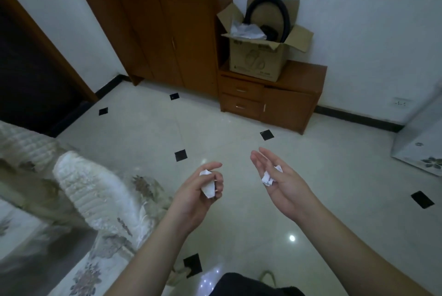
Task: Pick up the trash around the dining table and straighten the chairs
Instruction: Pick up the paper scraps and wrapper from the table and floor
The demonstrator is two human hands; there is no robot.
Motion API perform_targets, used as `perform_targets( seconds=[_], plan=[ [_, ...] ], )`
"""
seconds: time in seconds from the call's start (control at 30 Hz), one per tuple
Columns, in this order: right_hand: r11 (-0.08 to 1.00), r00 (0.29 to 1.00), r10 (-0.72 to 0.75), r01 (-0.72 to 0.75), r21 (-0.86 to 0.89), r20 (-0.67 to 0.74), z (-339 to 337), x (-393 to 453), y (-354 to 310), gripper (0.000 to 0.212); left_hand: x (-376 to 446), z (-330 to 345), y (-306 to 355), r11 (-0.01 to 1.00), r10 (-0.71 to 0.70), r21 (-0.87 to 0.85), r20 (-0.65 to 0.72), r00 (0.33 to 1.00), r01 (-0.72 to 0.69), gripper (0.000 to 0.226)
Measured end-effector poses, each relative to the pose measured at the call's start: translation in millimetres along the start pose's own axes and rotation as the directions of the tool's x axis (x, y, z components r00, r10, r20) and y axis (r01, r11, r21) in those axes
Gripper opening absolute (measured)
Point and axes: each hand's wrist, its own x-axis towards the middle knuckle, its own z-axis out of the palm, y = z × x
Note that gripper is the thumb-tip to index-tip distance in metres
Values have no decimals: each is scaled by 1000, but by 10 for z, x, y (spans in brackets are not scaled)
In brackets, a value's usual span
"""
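My left hand (198,194) is held out over the tiled floor, its fingers curled round a crumpled white paper ball (208,187). My right hand (279,183) is beside it, palm turned inward with fingers mostly straight, and a second crumpled white paper (269,177) sits against its palm under the thumb. Both hands hover at about the same height, a short gap apart. At the left stands a chair (95,190) under a white quilted cover, next to the cloth-covered dining table (26,219).
A tall wooden cabinet (162,32) stands at the back. Beside it a low drawer unit (272,97) carries an open cardboard box (260,56) with a black hose. A dark doorway (28,75) opens at the left. A white appliance (423,138) stands at the right. Glossy tiles (215,123) lie ahead.
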Motion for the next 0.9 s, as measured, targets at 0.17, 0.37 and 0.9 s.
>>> perform_targets(
  seconds=[0.17, 0.37, 0.9],
  plan=[
    [994, 992, 110, -111, 14, 62, 186, 568, -249, 32, 471, 89, 175, 996, 3, -90, -93, 996, -11, 22],
    [975, 977, 212, -211, -72, 17, 575, 1375, -247, 31, 1067, -127, 524, 984, 21, -172, -150, 988, -47, 17],
    [952, 935, 304, -290, -100, 183, 1927, 3347, -181, 61, 2601, -981, 1798, 956, 110, -242, -231, 967, -166, 18]
  ],
)
